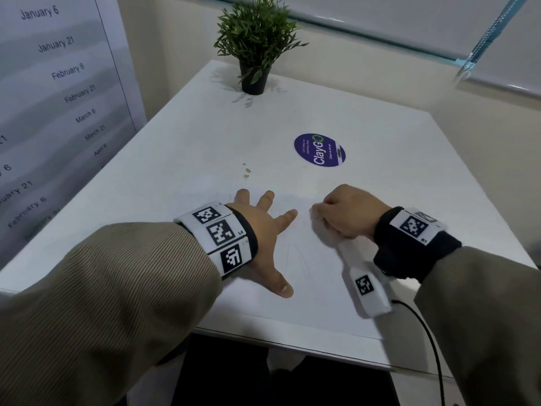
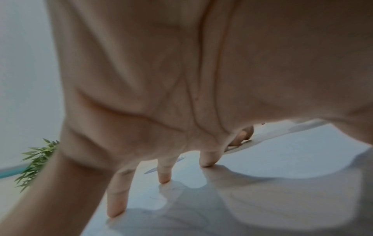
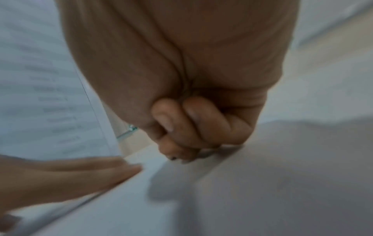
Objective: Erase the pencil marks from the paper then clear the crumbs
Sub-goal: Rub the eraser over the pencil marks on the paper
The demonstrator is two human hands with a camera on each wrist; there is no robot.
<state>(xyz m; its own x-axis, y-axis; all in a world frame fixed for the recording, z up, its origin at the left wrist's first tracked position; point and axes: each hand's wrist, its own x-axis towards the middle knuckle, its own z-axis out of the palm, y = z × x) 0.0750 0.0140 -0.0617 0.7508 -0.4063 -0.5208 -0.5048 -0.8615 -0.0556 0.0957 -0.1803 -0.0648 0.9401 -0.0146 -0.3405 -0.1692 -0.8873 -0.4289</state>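
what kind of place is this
Probably an office pantry or shared workspace: a white table carries a round ClayGo sticker about keeping the pantry clean, a small potted plant stands at its far edge, and a printed list of dates hangs beside it.

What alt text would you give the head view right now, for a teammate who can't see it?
A person's left hand presses flat, fingers spread, on a white paper with faint pencil marks, while the right hand rubs it with curled fingers; any eraser is hidden. Beyond sit small crumbs, a purple ClayGo sticker and a potted plant.
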